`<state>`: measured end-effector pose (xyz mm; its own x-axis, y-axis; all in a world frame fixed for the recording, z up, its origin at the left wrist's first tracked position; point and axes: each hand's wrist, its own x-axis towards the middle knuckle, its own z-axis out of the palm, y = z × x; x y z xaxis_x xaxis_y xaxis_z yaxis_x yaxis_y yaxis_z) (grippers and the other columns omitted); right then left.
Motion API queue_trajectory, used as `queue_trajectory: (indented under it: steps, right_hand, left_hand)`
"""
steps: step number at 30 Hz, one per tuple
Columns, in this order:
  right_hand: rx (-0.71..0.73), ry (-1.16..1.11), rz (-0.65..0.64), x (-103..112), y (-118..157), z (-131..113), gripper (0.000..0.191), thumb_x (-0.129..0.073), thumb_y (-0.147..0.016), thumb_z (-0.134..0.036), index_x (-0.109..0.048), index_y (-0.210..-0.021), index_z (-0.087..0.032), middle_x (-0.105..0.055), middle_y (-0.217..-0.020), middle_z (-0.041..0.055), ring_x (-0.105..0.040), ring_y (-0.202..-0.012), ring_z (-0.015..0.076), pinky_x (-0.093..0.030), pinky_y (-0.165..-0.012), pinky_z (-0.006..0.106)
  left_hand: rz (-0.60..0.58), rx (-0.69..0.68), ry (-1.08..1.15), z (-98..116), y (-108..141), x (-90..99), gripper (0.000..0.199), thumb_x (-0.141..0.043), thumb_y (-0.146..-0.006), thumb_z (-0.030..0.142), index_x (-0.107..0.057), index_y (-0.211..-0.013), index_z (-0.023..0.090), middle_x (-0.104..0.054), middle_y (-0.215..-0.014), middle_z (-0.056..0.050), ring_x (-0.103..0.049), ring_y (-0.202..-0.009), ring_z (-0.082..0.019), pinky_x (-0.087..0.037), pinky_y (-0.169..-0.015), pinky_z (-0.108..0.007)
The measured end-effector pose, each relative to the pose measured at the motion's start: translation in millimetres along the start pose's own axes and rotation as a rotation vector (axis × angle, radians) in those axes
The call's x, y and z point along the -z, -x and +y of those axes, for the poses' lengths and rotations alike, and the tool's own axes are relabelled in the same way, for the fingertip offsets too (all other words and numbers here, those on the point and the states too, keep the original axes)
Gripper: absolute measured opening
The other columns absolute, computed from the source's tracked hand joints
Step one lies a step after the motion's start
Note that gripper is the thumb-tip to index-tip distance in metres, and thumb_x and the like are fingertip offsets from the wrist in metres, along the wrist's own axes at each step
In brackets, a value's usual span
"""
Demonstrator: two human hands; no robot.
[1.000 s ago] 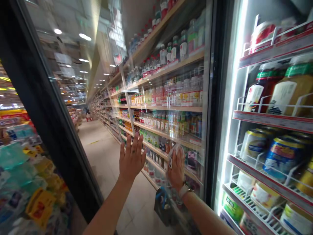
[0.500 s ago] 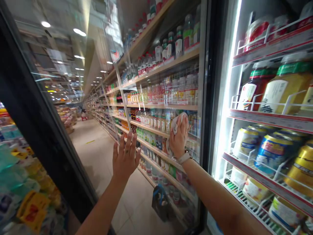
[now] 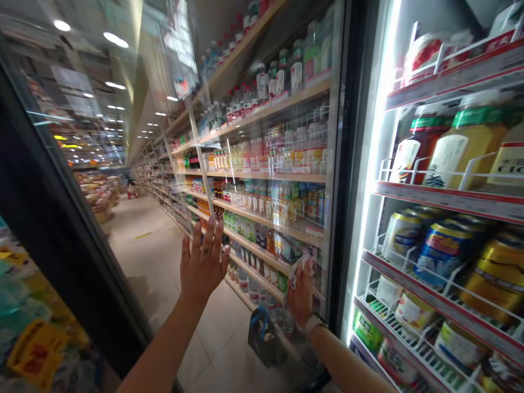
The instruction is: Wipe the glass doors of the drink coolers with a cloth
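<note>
Two hands: the left hand (image 3: 203, 262), fingers spread, rests empty on one glass door (image 3: 262, 234); the right hand's (image 3: 301, 292) fingers press one white cloth (image 3: 295, 268) against its lower right.

It was a shop: drink bottles (image 3: 266, 204) lined long shelves (image 3: 270, 176) at twelve o'clock, and a lit cooler (image 3: 450, 196) of cans (image 3: 444, 248) stood at three o'clock.
</note>
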<state>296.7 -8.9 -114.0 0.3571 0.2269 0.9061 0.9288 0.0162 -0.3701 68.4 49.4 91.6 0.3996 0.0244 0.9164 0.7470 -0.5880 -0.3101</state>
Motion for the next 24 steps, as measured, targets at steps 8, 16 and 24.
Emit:
queue_trajectory:
  steps: [8,16,24]
  right_hand:
    - [-0.023,-0.032,0.1,13.3,-189.8,-19.3,0.064,-0.029,-0.103,-0.037,-0.002,-0.159,-0.024,-0.011,-0.166,0.0105,-0.009,-0.153,0.027,-0.018,-0.12,0.061]
    - [-0.156,-0.068,0.199,12.9,-187.8,-4.4,0.059,-0.024,-0.104,-0.037,-0.009,-0.159,-0.022,-0.02,-0.164,0.0135,-0.012,-0.153,0.0267,-0.018,-0.119,0.061]
    - [-0.241,0.02,0.192,-2.5,-30.7,51.2,0.061,-0.027,-0.104,-0.035,-0.008,-0.159,-0.02,-0.023,-0.161,0.0197,-0.02,-0.15,0.0324,-0.029,-0.113,0.065]
  left_hand:
    - [0.015,-0.011,-0.028,-0.6,-0.9,-1.2,0.072,-0.055,-0.095,0.033,-0.018,-0.157,0.023,-0.029,-0.159,-0.008,-0.013,-0.151,-0.024,-0.008,-0.125,-0.043]
    - [0.018,-0.011,-0.027,-1.5,0.0,-2.4,0.073,-0.056,-0.094,0.033,-0.02,-0.157,0.022,-0.031,-0.159,-0.009,-0.012,-0.152,-0.024,-0.009,-0.125,-0.045]
    - [-0.015,0.033,0.059,-1.0,1.9,-3.2,0.072,-0.055,-0.094,0.034,-0.019,-0.156,0.026,-0.03,-0.159,-0.007,-0.014,-0.152,-0.027,-0.009,-0.125,-0.049]
